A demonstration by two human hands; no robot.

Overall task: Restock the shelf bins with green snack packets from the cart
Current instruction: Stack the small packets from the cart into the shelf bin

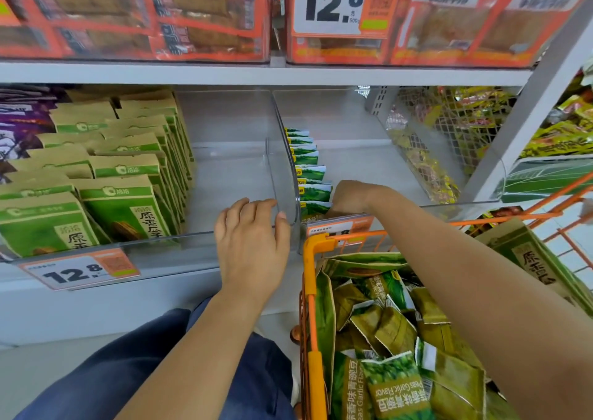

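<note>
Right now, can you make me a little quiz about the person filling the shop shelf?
1. True or false: the left hand holds a packet.
2. Where do the green packets stand in the right bin?
A. along its left wall
B. along its right wall
C. across the middle
3. Fill in: the loose packets wait in the orange ____.

Key:
1. False; it rests on the clear divider, holding nothing.
2. A; the right hand is at the front of that row.
3. cart
</note>
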